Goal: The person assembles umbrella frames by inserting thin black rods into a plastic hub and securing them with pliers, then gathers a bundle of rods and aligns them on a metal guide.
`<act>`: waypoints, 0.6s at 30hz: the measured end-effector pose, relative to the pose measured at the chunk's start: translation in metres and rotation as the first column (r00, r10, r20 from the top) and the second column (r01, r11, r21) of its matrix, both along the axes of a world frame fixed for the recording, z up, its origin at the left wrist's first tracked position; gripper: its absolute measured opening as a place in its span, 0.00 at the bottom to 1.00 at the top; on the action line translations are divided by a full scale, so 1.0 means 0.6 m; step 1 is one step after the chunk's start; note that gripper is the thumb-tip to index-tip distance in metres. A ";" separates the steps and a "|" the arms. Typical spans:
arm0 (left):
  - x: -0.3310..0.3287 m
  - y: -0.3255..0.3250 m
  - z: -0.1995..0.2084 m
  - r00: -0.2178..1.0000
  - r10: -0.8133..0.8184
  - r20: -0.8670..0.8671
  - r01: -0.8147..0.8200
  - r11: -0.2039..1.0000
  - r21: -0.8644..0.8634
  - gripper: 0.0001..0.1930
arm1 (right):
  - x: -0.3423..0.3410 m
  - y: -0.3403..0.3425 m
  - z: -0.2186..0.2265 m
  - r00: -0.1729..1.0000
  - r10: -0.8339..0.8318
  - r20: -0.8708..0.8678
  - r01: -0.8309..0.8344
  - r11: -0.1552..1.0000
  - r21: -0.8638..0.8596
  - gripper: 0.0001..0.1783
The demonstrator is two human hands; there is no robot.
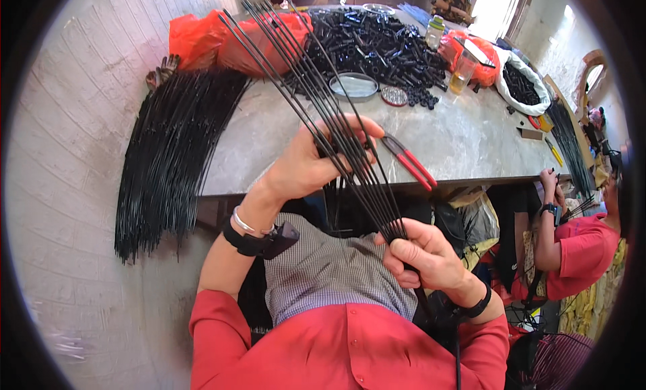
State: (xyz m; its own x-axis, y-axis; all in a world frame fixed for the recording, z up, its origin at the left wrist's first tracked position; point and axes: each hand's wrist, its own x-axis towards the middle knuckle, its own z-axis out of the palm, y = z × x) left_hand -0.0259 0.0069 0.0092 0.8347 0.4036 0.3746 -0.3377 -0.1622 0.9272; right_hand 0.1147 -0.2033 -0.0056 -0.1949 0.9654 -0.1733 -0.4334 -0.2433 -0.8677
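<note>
A loose bunch of long, thin black rods (pixel 374 196) slants across the middle of the view, its ends fanning out at the upper left. My left hand (pixel 319 154) is curled around the rods partway up, with thumb and forefinger near each other. Lower down, my right hand (pixel 424 255) grips the gathered end of the bunch, thumb on top. Just right of my left fingertips, pliers with red handles (pixel 416 169) lie at the table's front edge, their tip partly behind my forefinger.
A thick stack of black rods (pixel 178 154) hangs over the left end of the grey table (pixel 269 124). Behind are a heap of small black parts (pixel 377 43), red plastic bags (pixel 252 47), a round dish (pixel 354 86) and a white sack (pixel 538 107). A person in red (pixel 582 255) sits at right.
</note>
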 end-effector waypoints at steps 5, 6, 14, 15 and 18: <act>-0.010 -0.005 0.009 0.996 0.082 -0.030 -0.078 0.992 0.101 0.14 | -0.006 0.002 -0.001 0.998 0.001 0.067 -0.002 1.000 0.013 0.13; -0.007 -0.004 0.005 0.997 0.062 0.036 -0.063 0.998 0.025 0.13 | -0.007 0.000 -0.003 0.993 0.017 0.119 -0.018 1.000 0.009 0.12; 0.016 0.001 -0.034 0.999 0.017 0.051 -0.018 1.000 0.015 0.15 | 0.014 -0.007 0.021 0.988 0.099 -0.117 -0.096 0.995 0.027 0.12; 0.017 0.001 -0.040 1.000 -0.013 0.021 0.013 1.000 -0.025 0.15 | 0.018 -0.008 0.026 0.991 0.083 -0.108 -0.083 0.997 0.013 0.13; 0.012 -0.010 -0.054 0.995 -0.047 -0.087 0.045 0.999 -0.025 0.12 | 0.026 -0.014 0.028 0.990 0.051 -0.130 -0.055 0.998 -0.028 0.13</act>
